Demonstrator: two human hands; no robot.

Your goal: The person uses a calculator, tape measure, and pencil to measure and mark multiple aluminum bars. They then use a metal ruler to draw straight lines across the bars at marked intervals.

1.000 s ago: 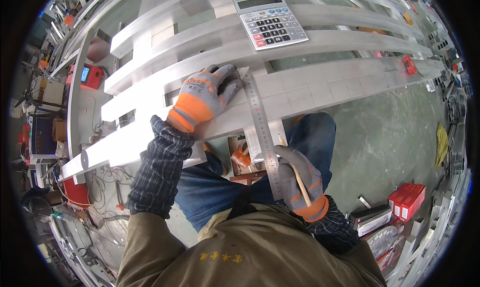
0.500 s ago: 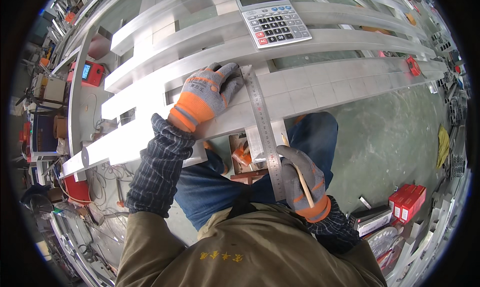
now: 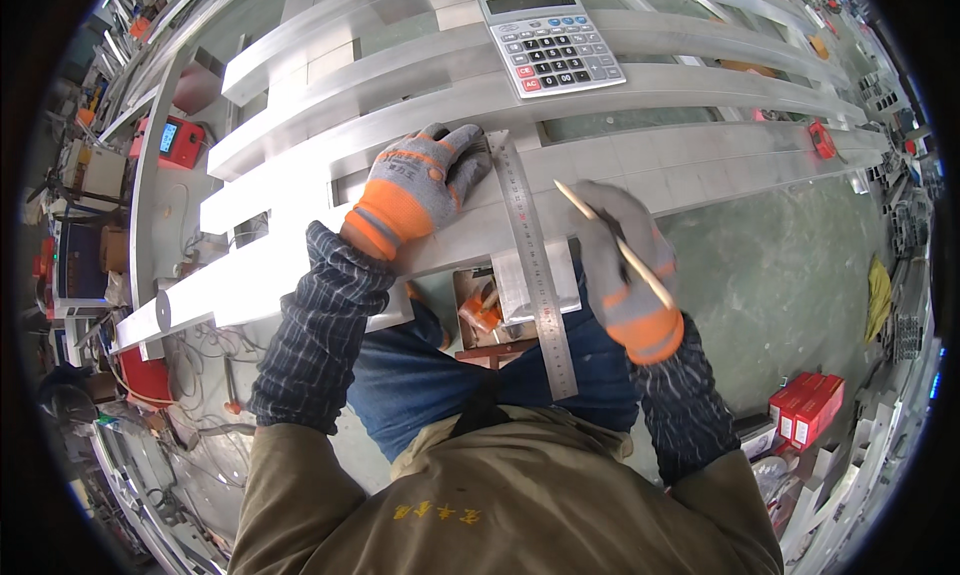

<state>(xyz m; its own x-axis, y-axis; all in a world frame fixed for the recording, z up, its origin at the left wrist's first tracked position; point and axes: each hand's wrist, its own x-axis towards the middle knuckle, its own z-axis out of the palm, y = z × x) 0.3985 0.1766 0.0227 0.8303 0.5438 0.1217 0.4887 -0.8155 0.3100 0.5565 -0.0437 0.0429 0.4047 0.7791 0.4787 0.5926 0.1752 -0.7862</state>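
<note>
My left hand [image 3: 415,180], in a grey and orange work glove, has its fingers closed at the far end of a long steel ruler [image 3: 530,240]. That end lies across a wide silvery metal bar [image 3: 585,170] with thin cross lines on it. The near end of the ruler reaches out over my lap. My right hand [image 3: 628,265], gloved the same way, is closed around a light wooden pencil [image 3: 645,267]. Its tip points up and left, just right of the ruler. The right hand is apart from the ruler and somewhat blurred.
A grey calculator [image 3: 553,50] rests on the parallel metal bars ahead. Toward the right end of the wide bar sits a red tape measure [image 3: 821,141]. Red boxes [image 3: 807,411] stand on the floor at right. A red device with a display [image 3: 180,143] is at left, with cables below it.
My right hand has left the ruler's near end and moved up and right with the pencil, toward the bar's near edge. The left hand stays at the ruler's far end.
</note>
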